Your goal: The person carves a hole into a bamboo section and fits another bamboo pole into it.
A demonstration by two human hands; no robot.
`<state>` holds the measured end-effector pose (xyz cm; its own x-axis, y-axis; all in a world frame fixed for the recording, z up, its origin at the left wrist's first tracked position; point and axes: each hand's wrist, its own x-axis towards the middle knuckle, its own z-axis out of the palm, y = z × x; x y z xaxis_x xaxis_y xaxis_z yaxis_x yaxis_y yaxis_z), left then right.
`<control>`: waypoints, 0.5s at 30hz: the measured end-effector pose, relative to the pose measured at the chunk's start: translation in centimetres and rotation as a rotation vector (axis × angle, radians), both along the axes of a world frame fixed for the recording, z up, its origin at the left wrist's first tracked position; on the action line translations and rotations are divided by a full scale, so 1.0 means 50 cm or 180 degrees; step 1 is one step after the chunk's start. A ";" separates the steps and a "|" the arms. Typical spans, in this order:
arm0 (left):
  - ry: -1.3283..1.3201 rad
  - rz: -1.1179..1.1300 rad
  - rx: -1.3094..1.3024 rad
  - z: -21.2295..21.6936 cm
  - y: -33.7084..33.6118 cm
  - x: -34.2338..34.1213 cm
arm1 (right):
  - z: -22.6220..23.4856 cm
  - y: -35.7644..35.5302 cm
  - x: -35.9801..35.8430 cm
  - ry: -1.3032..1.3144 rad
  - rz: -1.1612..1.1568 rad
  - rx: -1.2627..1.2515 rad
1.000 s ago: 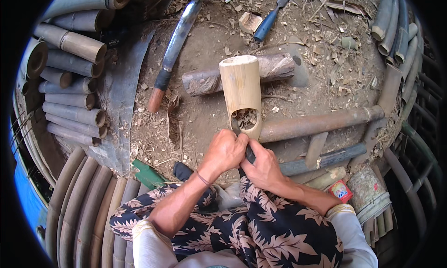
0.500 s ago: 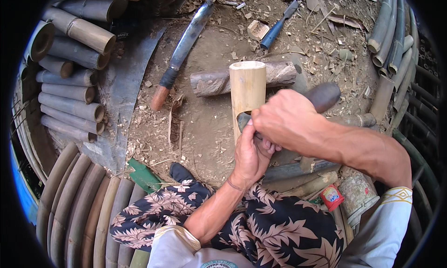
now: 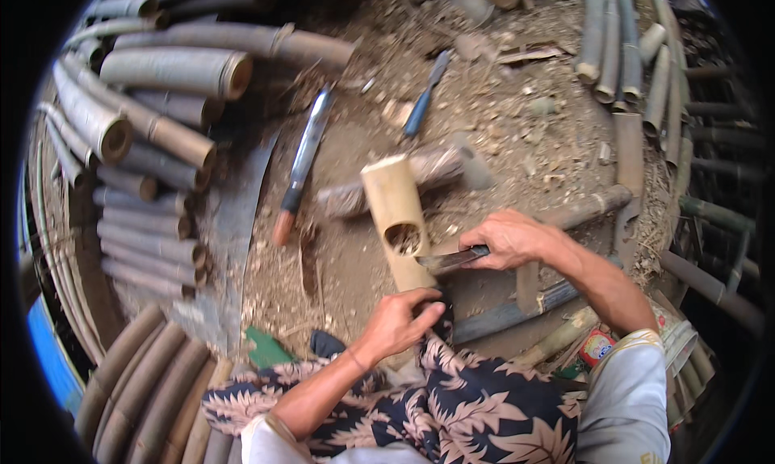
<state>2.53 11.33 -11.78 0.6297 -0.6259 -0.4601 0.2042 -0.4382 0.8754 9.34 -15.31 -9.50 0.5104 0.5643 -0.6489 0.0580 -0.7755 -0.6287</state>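
Head view. The person sits on bare earth littered with chips and shavings. A short pale bamboo section point(image 3: 395, 218) lies near the middle of the ground, its far end propped on a rough log point(image 3: 387, 191), its near end at the person's knee. A round hole is cut in its upper wall.

The left hand point(image 3: 397, 323) is closed around the near end of the bamboo section, pinning it down. The right hand point(image 3: 508, 240) is clenched on the handle of a knife point(image 3: 450, 260), the blade tip lying at the rim of the hole.

Judgement: the piece looks light, stiff and hollow, with a smooth skin that could slide; thin wall beside the hole may split. Best hold is the solid near end, clear of the blade.

Surroundings: a large machete point(image 3: 300, 164) and a blue-handled tool point(image 3: 425, 102) lie toward the far edge; stacked bamboo poles point(image 3: 153, 121) line the left.
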 end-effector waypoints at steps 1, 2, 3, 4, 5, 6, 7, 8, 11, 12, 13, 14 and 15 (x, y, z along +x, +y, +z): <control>-0.0515 0.0149 0.0088 -0.011 -0.009 0.035 | -0.036 -0.043 -0.034 -0.0464 -0.0704 0.0475; -0.0979 0.0287 0.0157 -0.019 -0.023 0.064 | -0.064 -0.075 -0.047 -0.0866 -0.1214 0.0137; -0.1585 0.0301 0.0347 -0.023 -0.042 0.108 | -0.084 -0.110 -0.046 -0.1300 -0.1718 -0.0195; -0.2202 0.0327 0.0490 -0.023 -0.071 0.159 | -0.109 -0.155 -0.044 -0.1746 -0.2239 -0.0555; -0.2588 0.0266 0.0625 -0.027 -0.109 0.203 | -0.159 -0.214 -0.044 -0.2124 -0.2318 -0.0898; -0.2993 0.0251 0.0784 -0.038 -0.145 0.251 | -0.209 -0.265 -0.028 -0.2497 -0.2372 -0.1222; -0.3192 0.0266 0.0989 -0.063 -0.172 0.286 | -0.226 -0.294 -0.008 -0.2288 -0.2441 -0.1429; -0.3200 0.0228 0.1135 -0.098 -0.184 0.311 | -0.243 -0.305 0.008 -0.2026 -0.2501 -0.1567; -0.2603 0.0235 0.1722 -0.145 -0.214 0.345 | -0.317 -0.307 0.022 -0.2096 -0.2431 -0.1663; -0.2109 0.0183 0.1994 -0.139 -0.228 0.344 | -0.339 -0.309 0.007 -0.2146 -0.2300 -0.1754; -0.2148 0.0335 0.1948 -0.147 -0.228 0.343 | -0.331 -0.315 0.002 -0.2335 -0.2060 -0.1717; -0.2186 0.0346 0.1949 -0.148 -0.226 0.343 | -0.317 -0.342 0.010 -0.2212 -0.2237 -0.1838; -0.2619 0.0360 0.1958 -0.156 -0.213 0.339 | -0.268 -0.358 0.042 -0.2097 -0.2388 -0.1895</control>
<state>19.49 0.68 -19.56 0.9348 -0.3457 -0.0809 -0.2887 -0.8726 0.3939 11.47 -33.21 -22.91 0.9246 -0.3278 -0.1942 -0.3612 -0.9164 -0.1724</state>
